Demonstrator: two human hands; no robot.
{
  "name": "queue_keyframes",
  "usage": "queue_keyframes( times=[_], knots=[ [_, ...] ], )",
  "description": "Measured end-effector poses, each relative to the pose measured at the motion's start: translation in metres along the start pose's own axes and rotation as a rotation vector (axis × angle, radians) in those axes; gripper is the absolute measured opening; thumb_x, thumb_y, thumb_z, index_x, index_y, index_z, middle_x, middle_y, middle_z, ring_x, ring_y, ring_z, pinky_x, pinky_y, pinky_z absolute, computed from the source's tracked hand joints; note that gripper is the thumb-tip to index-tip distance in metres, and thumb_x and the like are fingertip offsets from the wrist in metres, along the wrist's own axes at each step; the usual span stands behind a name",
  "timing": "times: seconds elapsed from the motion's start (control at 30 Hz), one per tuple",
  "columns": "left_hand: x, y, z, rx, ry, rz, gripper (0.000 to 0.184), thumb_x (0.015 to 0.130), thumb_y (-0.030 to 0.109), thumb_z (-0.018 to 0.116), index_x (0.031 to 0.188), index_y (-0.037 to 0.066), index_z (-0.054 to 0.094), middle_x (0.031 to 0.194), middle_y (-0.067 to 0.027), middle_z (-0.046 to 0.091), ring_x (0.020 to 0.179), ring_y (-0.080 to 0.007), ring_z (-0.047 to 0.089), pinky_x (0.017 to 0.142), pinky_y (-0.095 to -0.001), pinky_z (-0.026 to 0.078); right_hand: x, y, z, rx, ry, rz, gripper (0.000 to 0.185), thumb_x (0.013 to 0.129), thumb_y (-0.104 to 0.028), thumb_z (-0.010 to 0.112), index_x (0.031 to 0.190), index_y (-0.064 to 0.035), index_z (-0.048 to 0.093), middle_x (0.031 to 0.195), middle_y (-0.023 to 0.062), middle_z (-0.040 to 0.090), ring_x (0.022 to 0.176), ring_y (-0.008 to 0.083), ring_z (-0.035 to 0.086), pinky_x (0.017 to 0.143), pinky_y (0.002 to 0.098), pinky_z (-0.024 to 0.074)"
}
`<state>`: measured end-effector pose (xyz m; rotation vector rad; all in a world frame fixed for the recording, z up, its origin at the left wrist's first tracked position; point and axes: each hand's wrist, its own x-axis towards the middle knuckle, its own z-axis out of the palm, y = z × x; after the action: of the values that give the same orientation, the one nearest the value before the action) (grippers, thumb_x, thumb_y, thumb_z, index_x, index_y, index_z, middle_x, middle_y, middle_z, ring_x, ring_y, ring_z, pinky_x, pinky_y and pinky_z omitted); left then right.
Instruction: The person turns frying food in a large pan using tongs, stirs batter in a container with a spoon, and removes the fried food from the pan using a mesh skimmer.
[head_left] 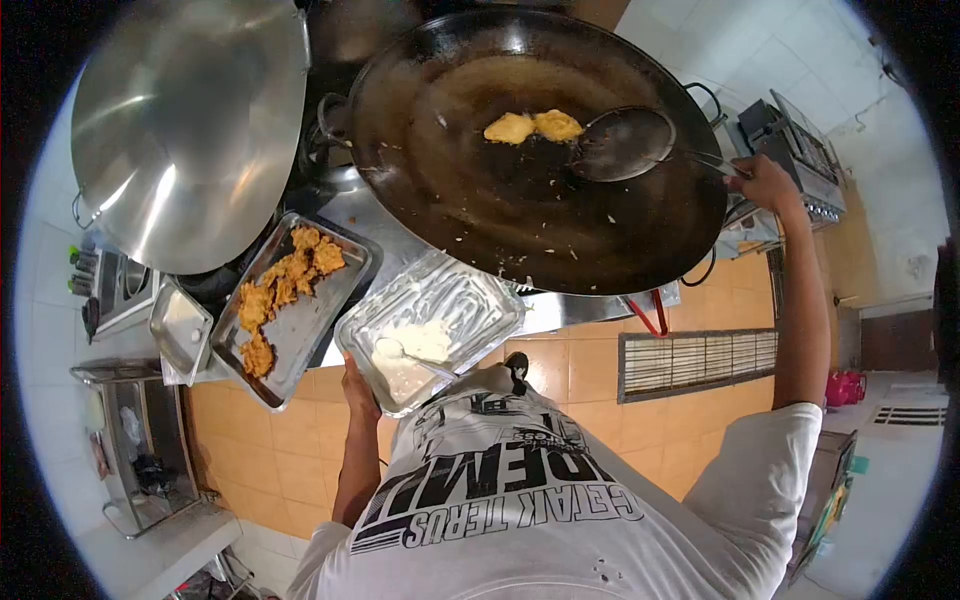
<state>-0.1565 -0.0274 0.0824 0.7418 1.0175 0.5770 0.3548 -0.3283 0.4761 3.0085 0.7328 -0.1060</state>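
Wok: the landmark, a wide dark wok point(640, 250) with a shallow brown pool that looks like oil; two golden pieces point(511, 128) lie side by side near its middle, seemingly touching; pale crumbs are scattered on its near wall
Skimmer: the skimmer point(628, 145) has its round head inside the wok, just right of the pieces; its handle crosses the right rim
Right hand: the right hand point(768, 185), just right of the wok, is closed around the skimmer handle
Left hand: the left hand point(360, 388), on the person's side of the wok, touches the left edge of the batter tray point(478, 322); most fingers are hidden, so how far it is closed cannot be told
Frying well: the person would likely do best sliding the skimmer low under each piece, turning it gently; slow strokes should limit splashing
Batter tray: near side of the wok; it holds pale batter, smeared toward the far end, with a spoon point(425, 365) resting in it
Fried tray: left of the batter tray and nearer than the wok, the fried tray point(290, 375) holds browned, craggy pieces point(280, 280) in a loose row
Small tray: farther left of the wok, the small tray point(175, 318); its contents are too small to tell
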Motion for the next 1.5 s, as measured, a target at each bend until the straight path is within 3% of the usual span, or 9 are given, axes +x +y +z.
queue_keyframes(
  times=[0.23, 0.33, 0.43, 0.57, 0.77, 0.87, 1.1, 1.23, 1.5],
  knots=[
    [0.001, 0.002, 0.000, -0.022, -0.026, -0.032, 0.075, 0.089, 0.059, 0.043, 0.130, -0.004, 0.038, 0.123, -0.0172, 0.050, 0.108, -0.0273, 0.054, 0.091, -0.0372, 0.045, 0.007, -0.015, 0.014, 0.101, -0.063, 0.015, 0.045, 0.076, -0.036, 0.069, 0.110, -0.0072, 0.064, 0.103, 0.0184, 0.065, 0.100, 0.0312, 0.062, 0.086, 0.0375, 0.0453],
    [0.002, -0.001, -0.002, -0.036, -0.082, 0.037, 0.075, 0.088, 0.059, 0.044, 0.130, -0.004, 0.039, 0.122, -0.0162, 0.051, 0.107, -0.0274, 0.054, 0.090, -0.0378, 0.045, 0.016, -0.003, 0.015, 0.062, 0.045, -0.130, 0.045, 0.077, -0.035, 0.068, 0.111, -0.0071, 0.064, 0.097, 0.0177, 0.066, 0.087, 0.0271, 0.065, 0.078, 0.0363, 0.0481],
    [0.002, -0.002, -0.001, -0.026, -0.027, -0.004, 0.075, 0.088, 0.059, 0.044, 0.130, -0.003, 0.039, 0.122, -0.0158, 0.051, 0.106, -0.0273, 0.055, 0.090, -0.0382, 0.046, 0.017, -0.004, 0.001, 0.077, 0.018, -0.117, 0.049, 0.074, -0.041, 0.068, 0.114, -0.0134, 0.063, 0.104, 0.0195, 0.064, 0.099, 0.0315, 0.062, 0.086, 0.0375, 0.0461],
    [0.001, -0.003, 0.001, -0.019, 0.010, -0.010, 0.076, 0.087, 0.060, 0.044, 0.130, -0.002, 0.040, 0.123, -0.0163, 0.051, 0.106, -0.0276, 0.055, 0.089, -0.0384, 0.046, 0.018, -0.020, -0.008, 0.173, 0.016, -0.025, 0.048, 0.075, -0.042, 0.068, 0.113, -0.0123, 0.064, 0.106, 0.0187, 0.064, 0.093, 0.0306, 0.063, 0.084, 0.0388, 0.0468],
    [-0.004, 0.008, 0.008, -0.025, -0.011, -0.014, 0.074, 0.088, 0.059, 0.043, 0.130, -0.002, 0.041, 0.120, -0.0164, 0.053, 0.104, -0.0273, 0.057, 0.089, -0.0378, 0.046, 0.040, -0.037, -0.003, 0.145, 0.043, -0.145, 0.050, 0.075, -0.046, 0.068, 0.112, -0.0124, 0.064, 0.095, 0.0175, 0.066, 0.086, 0.0282, 0.065, 0.079, 0.0383, 0.0484],
    [-0.003, 0.008, 0.010, -0.033, -0.013, -0.012, 0.073, 0.088, 0.059, 0.043, 0.128, -0.002, 0.043, 0.118, -0.0159, 0.054, 0.103, -0.0266, 0.057, 0.089, -0.0371, 0.047, 0.060, -0.034, 0.011, 0.078, 0.156, -0.250, 0.049, 0.076, -0.045, 0.068, 0.112, -0.0116, 0.065, 0.090, 0.0171, 0.067, 0.080, 0.0265, 0.066, 0.075, 0.0368, 0.0492],
    [0.004, 0.000, 0.001, -0.012, 0.043, -0.015, 0.069, 0.091, 0.055, 0.041, 0.125, -0.004, 0.045, 0.116, -0.0145, 0.055, 0.102, -0.0249, 0.057, 0.088, -0.0362, 0.046, 0.026, -0.027, -0.027, 0.060, 0.033, -0.118, 0.053, 0.076, -0.044, 0.067, 0.117, -0.0113, 0.062, 0.080, 0.0160, 0.066, 0.057, 0.0226, 0.062, 0.065, 0.0379, 0.0499],
    [-0.003, 0.003, 0.009, -0.051, 0.003, 0.032, 0.069, 0.091, 0.055, 0.041, 0.126, -0.004, 0.044, 0.119, -0.0147, 0.053, 0.103, -0.0252, 0.056, 0.088, -0.0362, 0.046, -0.003, -0.022, -0.032, -0.245, 0.144, -0.103, 0.051, 0.076, -0.047, 0.065, 0.113, -0.0120, 0.063, 0.100, 0.0168, 0.065, 0.092, 0.0308, 0.064, 0.080, 0.0401, 0.0497],
    [0.002, 0.007, 0.008, -0.019, 0.009, 0.019, 0.070, 0.091, 0.055, 0.043, 0.126, -0.005, 0.043, 0.117, -0.0153, 0.054, 0.101, -0.0257, 0.057, 0.087, -0.0359, 0.046, 0.000, -0.009, 0.013, -0.096, 0.042, -0.098, 0.045, 0.074, -0.040, 0.070, 0.113, -0.0181, 0.063, 0.106, 0.0153, 0.063, 0.098, 0.0335, 0.061, 0.084, 0.0418, 0.0480]
  ],
)
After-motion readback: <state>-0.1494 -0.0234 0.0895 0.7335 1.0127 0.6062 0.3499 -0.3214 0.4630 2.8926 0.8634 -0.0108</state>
